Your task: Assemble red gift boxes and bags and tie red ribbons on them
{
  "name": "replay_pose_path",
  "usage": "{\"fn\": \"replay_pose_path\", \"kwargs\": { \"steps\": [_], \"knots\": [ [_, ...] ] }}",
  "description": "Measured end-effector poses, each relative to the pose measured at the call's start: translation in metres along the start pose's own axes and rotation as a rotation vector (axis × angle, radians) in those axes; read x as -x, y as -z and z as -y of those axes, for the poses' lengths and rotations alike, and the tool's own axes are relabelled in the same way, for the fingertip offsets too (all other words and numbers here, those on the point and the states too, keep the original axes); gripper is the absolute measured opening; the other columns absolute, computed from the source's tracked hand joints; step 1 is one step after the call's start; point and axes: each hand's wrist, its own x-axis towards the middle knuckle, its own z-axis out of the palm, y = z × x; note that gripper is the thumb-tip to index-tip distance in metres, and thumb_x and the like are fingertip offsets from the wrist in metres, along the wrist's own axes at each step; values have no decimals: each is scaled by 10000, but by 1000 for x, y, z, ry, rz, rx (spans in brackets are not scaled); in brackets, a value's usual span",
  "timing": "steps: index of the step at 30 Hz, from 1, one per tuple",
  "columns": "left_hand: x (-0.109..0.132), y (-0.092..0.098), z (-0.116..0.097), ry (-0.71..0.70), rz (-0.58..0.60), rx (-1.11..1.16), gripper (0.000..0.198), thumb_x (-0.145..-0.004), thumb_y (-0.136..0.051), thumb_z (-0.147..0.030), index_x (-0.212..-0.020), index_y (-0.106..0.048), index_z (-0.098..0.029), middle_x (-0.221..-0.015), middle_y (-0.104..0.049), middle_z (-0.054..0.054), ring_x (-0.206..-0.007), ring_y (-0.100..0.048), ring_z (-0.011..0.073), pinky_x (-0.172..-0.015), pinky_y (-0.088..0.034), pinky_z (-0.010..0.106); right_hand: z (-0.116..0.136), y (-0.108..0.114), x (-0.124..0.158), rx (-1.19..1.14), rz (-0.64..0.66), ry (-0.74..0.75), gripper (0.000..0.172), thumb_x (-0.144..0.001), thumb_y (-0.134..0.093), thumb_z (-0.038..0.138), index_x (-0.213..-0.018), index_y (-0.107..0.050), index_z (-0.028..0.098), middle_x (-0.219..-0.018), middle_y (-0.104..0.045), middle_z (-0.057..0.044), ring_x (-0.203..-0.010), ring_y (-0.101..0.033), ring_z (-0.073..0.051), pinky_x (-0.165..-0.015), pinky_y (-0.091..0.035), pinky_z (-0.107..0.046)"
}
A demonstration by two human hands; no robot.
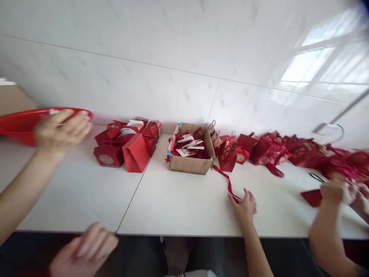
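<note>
My right hand (245, 206) is over the table's front part, its thumb and fingers around the near end of a red ribbon (229, 182). The ribbon runs from there to the front right corner of a cardboard box (190, 166). White tags (187, 144) and red ribbon pieces lie in that box. At the lower left, before the table edge, a hand that looks like my left hand (85, 250) is smeared by motion. Its fingers seem curled, and whether they hold anything does not show.
Red gift boxes (108, 156) stand left of the cardboard box. More red gift boxes (259, 150) line the wall at right. A co-worker's hand (62, 129) is over a red basin (20, 125) at left. Another person's hands (336, 191) work by a dark red piece (311, 197).
</note>
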Motion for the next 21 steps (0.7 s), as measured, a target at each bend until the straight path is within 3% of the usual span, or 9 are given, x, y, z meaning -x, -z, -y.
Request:
{"fn": "replay_pose_path", "kwargs": {
  "steps": [2, 4, 7, 9, 10, 13, 16, 18, 21],
  "knots": [
    [43, -28, -17, 130, 103, 74, 381, -965, -441, -440, -733, -607, -187, -622, -595, -15, -491, -500, 93, -470, -473, 215, 1, 8, 9, -63, -61, 6, 818, -664, -616, 629, -1314, -466, 156, -1464, -320, -238, -1330, -313, -463, -1049, -236, -643],
    [74, -56, -21, 341, 208, 100, 377, -940, -497, -422, -638, -508, -196, -508, -478, -54, -449, -444, 85, -440, -396, 197, -2, 17, 28, -144, -110, 50, 754, -733, -561, 641, -1305, -463, 159, -1465, -307, -221, -1361, -293, -405, -1072, -264, -582],
    [88, -86, -10, 502, 268, 76, 341, -865, -561, -436, -626, -495, -201, -515, -397, -55, -465, -403, 103, -446, -354, 214, -16, 27, 79, -249, -155, 110, 553, -864, -435, 566, -1234, -461, 156, -1411, -360, -202, -1349, -335, -323, -1063, -330, -502],
    [86, -94, -2, 556, 257, 63, 339, -861, -537, -453, -638, -497, -202, -526, -385, -52, -475, -392, 108, -461, -342, 218, -29, 26, 122, -281, -112, 119, 392, -914, -371, 479, -1104, -505, 163, -1303, -441, -201, -1282, -408, -321, -1043, -337, -521],
    [85, -96, 0, 578, 252, 61, 337, -859, -529, -463, -647, -501, -202, -536, -390, -49, -485, -395, 112, -470, -342, 221, -34, 23, 143, -293, 76, 183, 343, -932, -332, 434, -1049, -517, 170, -1241, -474, -199, -1246, -435, -325, -1031, -337, -531],
    [85, -94, 1, 620, 256, 68, 330, -839, -542, -478, -660, -518, -202, -564, -414, -39, -517, -408, 122, -494, -345, 227, -45, 7, 197, -291, 523, 265, 244, -921, -376, 320, -912, -593, 208, -944, -624, -106, -926, -621, -235, -823, -504, -361],
    [88, -92, -2, 636, 271, 78, 314, -826, -557, -466, -662, -531, -199, -573, -424, -36, -532, -410, 125, -507, -341, 230, -48, -17, 222, -232, 942, 328, 81, -809, -616, 240, -741, -631, 200, -776, -663, -34, -753, -648, -180, -722, -525, -280],
    [89, -92, -4, 642, 273, 78, 305, -828, -557, -451, -660, -528, -198, -575, -417, -39, -532, -404, 121, -510, -335, 230, -46, -34, 223, -163, 1125, 336, 108, -813, -678, 258, -770, -644, 165, -800, -668, -21, -772, -649, -165, -754, -532, -305],
    [88, -93, -5, 645, 265, 67, 298, -842, -542, -437, -666, -518, -198, -580, -397, -45, -534, -393, 115, -516, -329, 228, -38, -58, 213, -68, 1240, 294, 222, -923, -587, 328, -1034, -627, 139, -1012, -654, -50, -901, -643, -171, -805, -542, -366]
  ]
}}
